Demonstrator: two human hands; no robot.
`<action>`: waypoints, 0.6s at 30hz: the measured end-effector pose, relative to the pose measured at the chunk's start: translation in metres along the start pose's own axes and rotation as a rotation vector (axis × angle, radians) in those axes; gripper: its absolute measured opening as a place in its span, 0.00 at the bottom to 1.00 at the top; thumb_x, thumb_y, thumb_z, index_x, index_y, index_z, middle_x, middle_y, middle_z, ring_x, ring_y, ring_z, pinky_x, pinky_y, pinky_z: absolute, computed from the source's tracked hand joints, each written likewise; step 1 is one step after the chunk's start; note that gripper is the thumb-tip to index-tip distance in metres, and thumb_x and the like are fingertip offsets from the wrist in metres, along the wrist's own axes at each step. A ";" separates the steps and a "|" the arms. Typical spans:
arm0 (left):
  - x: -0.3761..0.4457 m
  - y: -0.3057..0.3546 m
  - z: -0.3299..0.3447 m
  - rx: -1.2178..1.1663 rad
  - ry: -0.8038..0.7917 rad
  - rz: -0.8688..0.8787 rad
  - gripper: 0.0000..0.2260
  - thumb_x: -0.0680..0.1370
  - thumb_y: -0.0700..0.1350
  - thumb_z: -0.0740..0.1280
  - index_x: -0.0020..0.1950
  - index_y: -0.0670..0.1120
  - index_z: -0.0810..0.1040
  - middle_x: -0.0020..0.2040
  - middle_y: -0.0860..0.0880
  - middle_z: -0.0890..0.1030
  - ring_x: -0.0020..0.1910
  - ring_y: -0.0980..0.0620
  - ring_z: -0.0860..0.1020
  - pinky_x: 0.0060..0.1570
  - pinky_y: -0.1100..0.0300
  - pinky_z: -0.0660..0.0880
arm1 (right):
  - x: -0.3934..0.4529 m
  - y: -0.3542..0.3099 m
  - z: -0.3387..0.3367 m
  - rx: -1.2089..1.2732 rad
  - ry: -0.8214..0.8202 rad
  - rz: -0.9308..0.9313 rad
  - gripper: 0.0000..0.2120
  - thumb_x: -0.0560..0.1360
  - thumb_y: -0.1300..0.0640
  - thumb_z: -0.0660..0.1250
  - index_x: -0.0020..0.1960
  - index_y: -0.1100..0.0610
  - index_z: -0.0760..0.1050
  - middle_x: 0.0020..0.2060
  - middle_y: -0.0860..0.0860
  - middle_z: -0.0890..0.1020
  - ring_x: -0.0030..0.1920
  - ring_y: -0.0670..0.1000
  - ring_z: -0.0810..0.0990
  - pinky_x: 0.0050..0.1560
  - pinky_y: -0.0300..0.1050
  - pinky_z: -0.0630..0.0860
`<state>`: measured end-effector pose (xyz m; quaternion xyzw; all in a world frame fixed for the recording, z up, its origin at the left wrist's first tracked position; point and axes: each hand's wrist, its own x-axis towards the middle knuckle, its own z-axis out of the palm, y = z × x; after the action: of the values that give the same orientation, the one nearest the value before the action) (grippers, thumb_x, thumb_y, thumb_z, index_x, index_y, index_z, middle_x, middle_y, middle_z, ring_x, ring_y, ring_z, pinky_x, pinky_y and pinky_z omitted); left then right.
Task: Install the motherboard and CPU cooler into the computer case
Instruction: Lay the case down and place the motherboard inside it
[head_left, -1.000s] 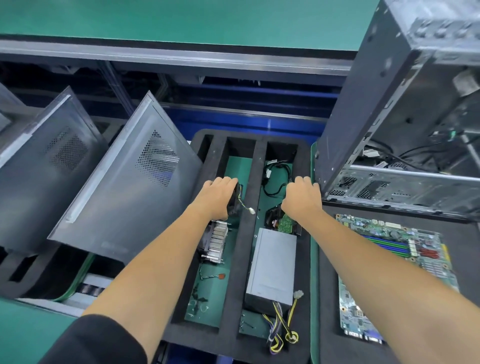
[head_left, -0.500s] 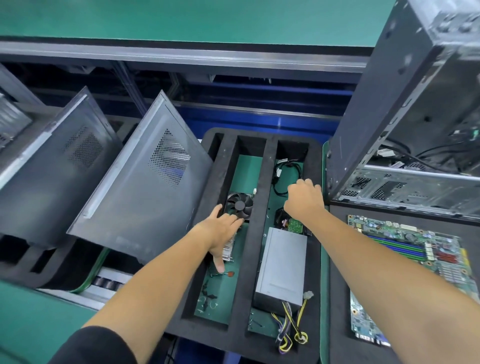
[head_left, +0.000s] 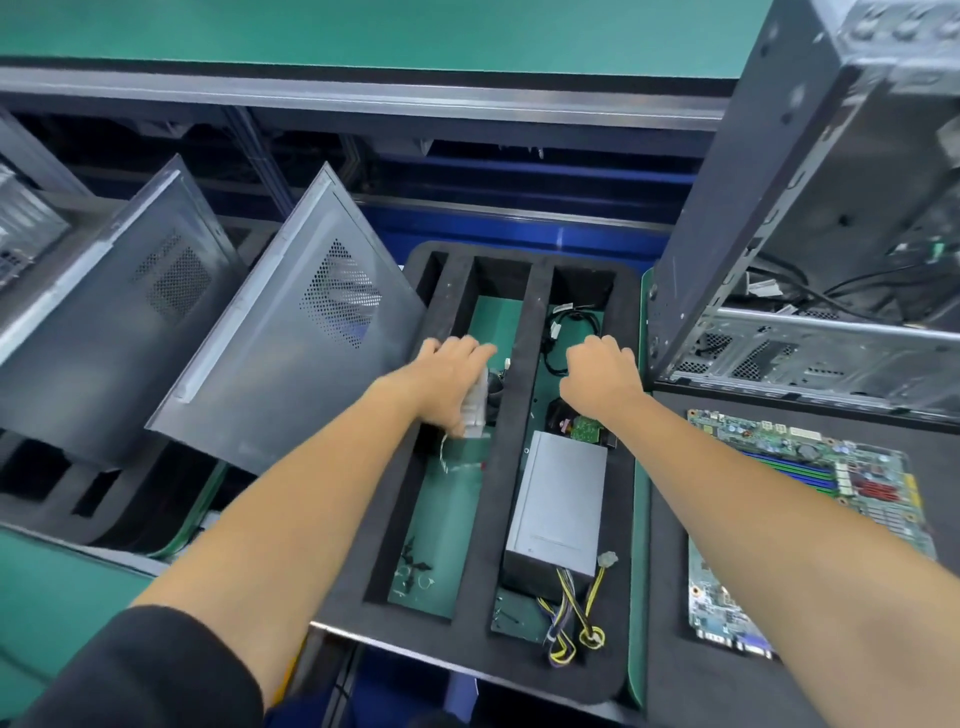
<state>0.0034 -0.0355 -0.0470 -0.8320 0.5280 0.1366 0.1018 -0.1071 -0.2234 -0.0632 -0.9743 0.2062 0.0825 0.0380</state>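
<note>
I can read nothing here. The power supply (head_left: 558, 506) in front of me carries a faint line of print near its lower edge, and the motherboard (head_left: 810, 499) has tiny markings, all too small and blurred to make out.

We count two hands (head_left: 452, 364) (head_left: 602, 369), one foam tray (head_left: 511, 415) with two long slots, one cooler (head_left: 475, 402), one power supply (head_left: 558, 504), one motherboard (head_left: 810, 499), one open case (head_left: 810, 234), two side panels (head_left: 280, 332) (head_left: 114, 306)
</note>
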 end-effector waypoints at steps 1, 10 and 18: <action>0.001 -0.003 -0.014 -0.013 0.028 -0.006 0.54 0.60 0.57 0.77 0.76 0.44 0.49 0.67 0.47 0.63 0.65 0.46 0.63 0.66 0.47 0.59 | -0.001 -0.002 -0.003 0.017 0.005 -0.008 0.03 0.75 0.59 0.61 0.43 0.57 0.67 0.48 0.54 0.74 0.55 0.57 0.70 0.52 0.50 0.66; -0.009 -0.012 -0.066 -0.102 0.064 -0.033 0.55 0.60 0.52 0.78 0.77 0.45 0.48 0.70 0.46 0.62 0.69 0.46 0.61 0.67 0.47 0.57 | -0.008 -0.012 -0.009 0.072 0.005 -0.071 0.05 0.76 0.57 0.61 0.48 0.58 0.74 0.50 0.55 0.76 0.55 0.58 0.72 0.51 0.50 0.66; -0.026 0.011 0.008 -0.048 -0.138 0.004 0.56 0.59 0.50 0.79 0.77 0.44 0.49 0.70 0.46 0.62 0.68 0.45 0.62 0.67 0.51 0.62 | -0.013 0.000 0.001 0.048 -0.035 -0.005 0.10 0.77 0.56 0.62 0.56 0.59 0.74 0.55 0.56 0.74 0.58 0.58 0.70 0.50 0.50 0.66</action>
<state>-0.0181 -0.0162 -0.0460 -0.8217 0.5180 0.2066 0.1176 -0.1189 -0.2180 -0.0618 -0.9720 0.2049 0.0945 0.0652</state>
